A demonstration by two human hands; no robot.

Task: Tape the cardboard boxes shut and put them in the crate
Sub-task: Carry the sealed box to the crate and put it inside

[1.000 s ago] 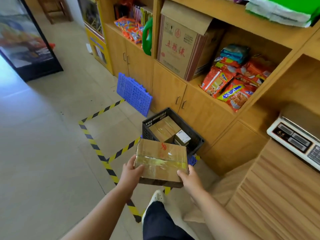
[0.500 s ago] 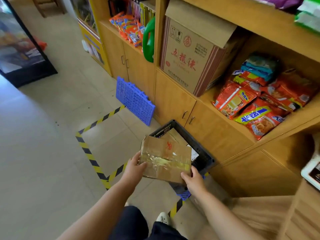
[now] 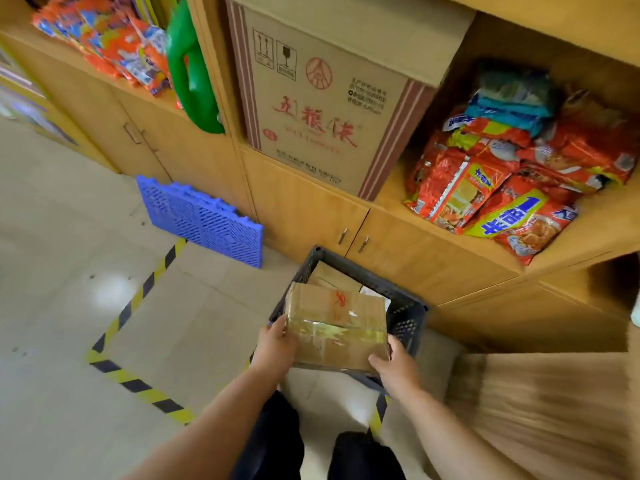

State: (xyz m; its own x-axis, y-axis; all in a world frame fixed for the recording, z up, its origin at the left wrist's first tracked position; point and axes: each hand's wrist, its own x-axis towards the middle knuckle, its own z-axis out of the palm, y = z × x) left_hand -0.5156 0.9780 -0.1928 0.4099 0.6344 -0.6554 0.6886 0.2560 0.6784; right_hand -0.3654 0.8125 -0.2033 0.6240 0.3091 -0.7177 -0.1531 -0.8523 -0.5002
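I hold a flat brown cardboard box [image 3: 336, 323], taped shut with clear tape and marked with a red scribble, just above the near half of a dark plastic crate [image 3: 407, 318] on the floor. My left hand [image 3: 275, 344] grips the box's left edge. My right hand [image 3: 394, 367] grips its near right corner. Inside the crate, another cardboard box [image 3: 332, 277] shows behind the one I hold; the rest of the crate's inside is hidden.
The crate stands against wooden cabinets [image 3: 311, 209]. A blue plastic grid panel [image 3: 202, 220] leans on them to the left. Shelves above hold a large printed carton [image 3: 322, 98] and snack packets [image 3: 502, 188]. Yellow-black tape [image 3: 138, 296] marks the floor. A wooden counter [image 3: 554, 410] is at right.
I have stepped closer and the box has moved forward and down, from in front of the crate to over its near half. Both hands keep their grip.
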